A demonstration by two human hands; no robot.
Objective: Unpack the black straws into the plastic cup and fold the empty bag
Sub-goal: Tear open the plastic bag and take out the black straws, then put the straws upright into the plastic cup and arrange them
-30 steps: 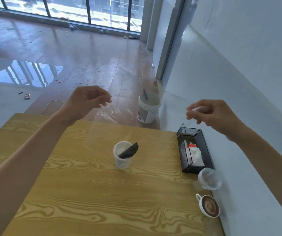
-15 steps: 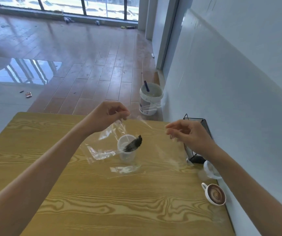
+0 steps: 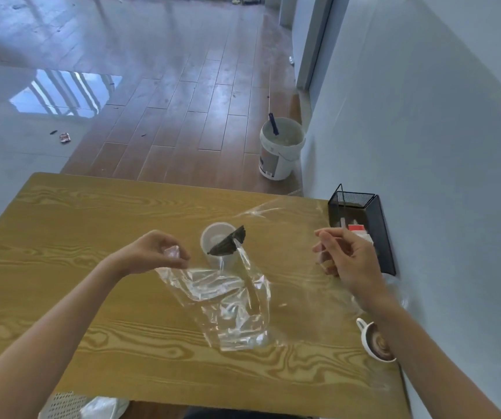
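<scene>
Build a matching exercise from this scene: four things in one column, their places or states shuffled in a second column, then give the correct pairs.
Things:
1. black straws
2. clear bag
3. coffee cup
4. white bucket

Places or states:
A. on the floor beside the wall
B. crumpled, pinched at one end by the left hand
C. leaning in the plastic cup
D. near the table's right edge, partly behind the right forearm

Pairs: 1-C, 2-B, 3-D, 4-A

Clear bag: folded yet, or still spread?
Not folded. The clear bag lies crumpled and partly spread on the table, one corner pinched by the left hand; the black straws are in the plastic cup.
</scene>
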